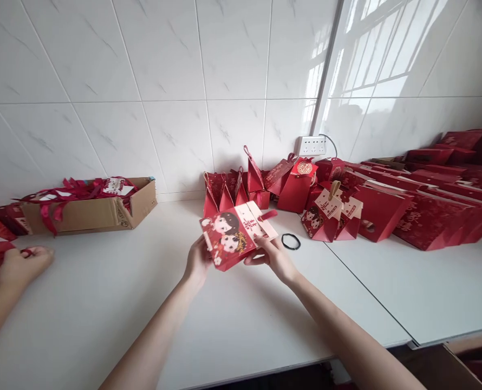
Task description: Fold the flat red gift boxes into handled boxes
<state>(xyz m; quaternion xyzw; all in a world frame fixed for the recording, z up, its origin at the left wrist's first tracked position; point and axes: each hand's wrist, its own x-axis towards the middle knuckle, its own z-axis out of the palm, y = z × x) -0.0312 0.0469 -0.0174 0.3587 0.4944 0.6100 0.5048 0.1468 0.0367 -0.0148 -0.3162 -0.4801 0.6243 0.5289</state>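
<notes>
Remotely, I'm watching the left hand (pixel 198 260) and right hand (pixel 277 259) clasping the red gift box (pixel 225 241), just left of the black band (pixel 291 241); uneven squeezing could be creasing its card.

Both bare forearms (pixel 342 319) are stretched forward and angled inward; the left hand (pixel 197 259) is partly hidden, the right hand (pixel 279 259) held with fingers bent.

You hold a red gift box (pixel 227 236) (cartoon faces on its front), tilted, cream top (pixel 254 221) toward two o'clock.
</notes>
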